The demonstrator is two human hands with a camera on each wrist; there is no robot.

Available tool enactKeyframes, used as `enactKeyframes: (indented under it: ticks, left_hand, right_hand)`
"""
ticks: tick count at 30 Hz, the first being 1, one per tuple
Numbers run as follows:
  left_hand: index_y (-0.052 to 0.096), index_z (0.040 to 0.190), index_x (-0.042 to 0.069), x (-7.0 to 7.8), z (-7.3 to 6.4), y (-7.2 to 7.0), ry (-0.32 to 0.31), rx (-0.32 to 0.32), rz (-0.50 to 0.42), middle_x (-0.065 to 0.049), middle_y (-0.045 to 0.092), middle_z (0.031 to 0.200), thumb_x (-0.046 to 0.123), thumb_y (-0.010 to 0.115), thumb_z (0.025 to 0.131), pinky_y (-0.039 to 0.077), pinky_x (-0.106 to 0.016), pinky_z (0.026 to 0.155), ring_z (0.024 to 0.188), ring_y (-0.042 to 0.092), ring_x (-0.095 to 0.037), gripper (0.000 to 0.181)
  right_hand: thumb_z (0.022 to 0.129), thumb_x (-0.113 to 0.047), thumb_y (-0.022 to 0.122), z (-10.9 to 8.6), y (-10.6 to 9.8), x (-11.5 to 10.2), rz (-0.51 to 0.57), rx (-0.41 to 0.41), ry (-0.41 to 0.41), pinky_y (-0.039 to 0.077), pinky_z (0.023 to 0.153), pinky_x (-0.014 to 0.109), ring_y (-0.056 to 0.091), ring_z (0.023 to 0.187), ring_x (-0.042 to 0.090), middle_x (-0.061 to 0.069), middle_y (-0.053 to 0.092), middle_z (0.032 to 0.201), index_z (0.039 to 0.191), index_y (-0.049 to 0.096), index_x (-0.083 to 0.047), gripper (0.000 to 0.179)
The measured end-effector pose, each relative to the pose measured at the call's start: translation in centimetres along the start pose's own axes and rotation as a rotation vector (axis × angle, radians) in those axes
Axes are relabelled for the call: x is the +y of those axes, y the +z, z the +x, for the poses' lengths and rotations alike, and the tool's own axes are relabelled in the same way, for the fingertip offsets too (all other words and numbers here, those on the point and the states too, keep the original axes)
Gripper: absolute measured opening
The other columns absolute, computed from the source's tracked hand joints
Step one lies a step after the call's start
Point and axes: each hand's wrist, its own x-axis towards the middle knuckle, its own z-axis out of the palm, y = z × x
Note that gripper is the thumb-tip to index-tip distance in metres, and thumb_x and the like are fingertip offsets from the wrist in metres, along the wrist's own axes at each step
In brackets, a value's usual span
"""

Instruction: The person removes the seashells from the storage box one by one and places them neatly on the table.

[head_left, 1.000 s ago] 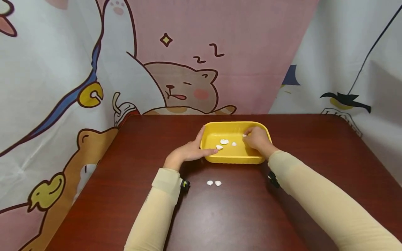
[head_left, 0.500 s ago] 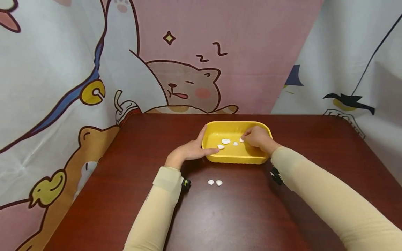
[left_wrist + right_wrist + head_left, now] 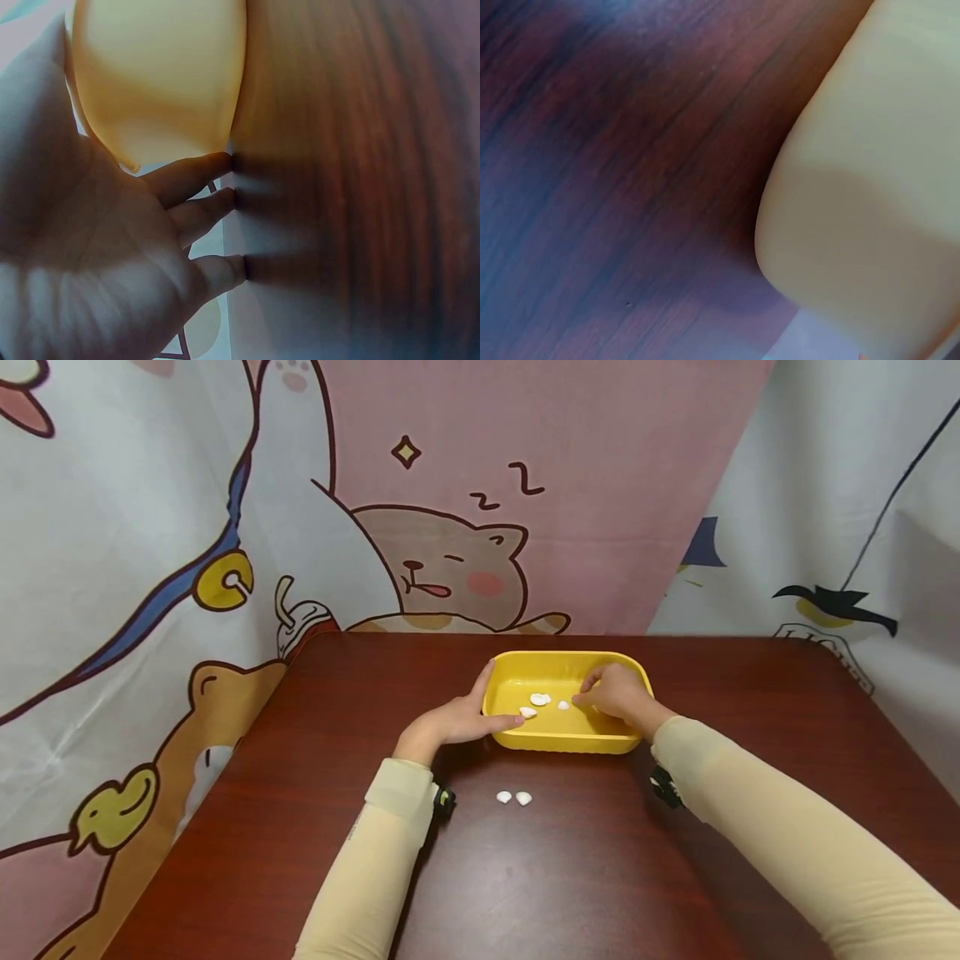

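The yellow tray (image 3: 566,742) stands on the table, with small white seashells inside: one shell (image 3: 540,699) left of the middle, another (image 3: 563,705) beside it, a third (image 3: 528,713) near the left thumb. My left hand (image 3: 453,720) rests against the tray's left end, thumb straight over the near corner. In the left wrist view the other fingers (image 3: 199,217) reach straight toward the table by the tray wall. My right hand (image 3: 618,692) is inside the tray's right half, fingers curled, thumb and fingertips together low over its floor; the shell they pinch is hidden behind them.
Two fan-shaped white shells, a left one (image 3: 504,797) and a right one (image 3: 523,798), lie side by side on the dark wooden table (image 3: 510,877) in front of the tray. A printed curtain (image 3: 585,460) hangs behind the table. The right wrist view shows only tray wall and table.
My right hand has moved slightly left and nearer within the tray, bringing along a shell that showed at its fingertips before and is covered now. The left hand stays in place.
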Motion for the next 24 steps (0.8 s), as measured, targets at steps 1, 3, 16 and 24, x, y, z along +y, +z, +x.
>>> enactKeyframes:
  ticks: [1,3,16,24]
  left_hand:
    - [-0.019,0.168,0.039,-0.01,-0.01,0.00,0.003,0.001,-0.002,-0.017,0.048,0.160,0.074,0.067,0.089,0.040,-0.055,0.124,0.138,0.054,-0.033,0.122]
    - [-0.019,0.168,0.039,-0.04,0.02,-0.01,0.012,0.002,-0.011,-0.016,0.048,0.159,0.074,0.068,0.089,0.040,-0.055,0.124,0.137,0.054,-0.033,0.122]
    - [-0.018,0.169,0.036,0.02,0.08,-0.07,0.022,0.002,-0.009,-0.015,0.051,0.153,0.070,0.067,0.091,0.041,-0.053,0.124,0.135,0.054,-0.031,0.120]
    - [-0.019,0.169,0.037,-0.12,-0.05,-0.15,0.015,0.004,-0.007,-0.017,0.047,0.159,0.073,0.067,0.090,0.039,-0.054,0.125,0.139,0.053,-0.032,0.122]
  right_hand:
    - [0.092,-0.024,0.083,0.04,0.09,-0.03,-0.025,0.011,-0.002,0.042,0.056,0.024,0.049,0.058,0.012,-0.005,0.051,0.062,0.096,0.070,-0.004,0.024]
    - [0.093,-0.026,0.082,0.06,0.21,-0.11,-0.062,0.027,-0.011,0.042,0.056,0.024,0.050,0.061,0.013,-0.003,0.054,0.065,0.093,0.071,-0.005,0.024]
    - [0.093,-0.024,0.080,-0.34,0.15,-0.45,-0.115,0.043,-0.071,0.042,0.063,0.026,0.053,0.074,0.020,0.002,0.064,0.078,0.102,0.079,-0.005,0.021]
    - [0.091,-0.023,0.083,0.01,0.49,-0.49,-0.111,0.055,-0.069,0.042,0.063,0.026,0.053,0.074,0.020,0.002,0.064,0.079,0.100,0.077,-0.005,0.020]
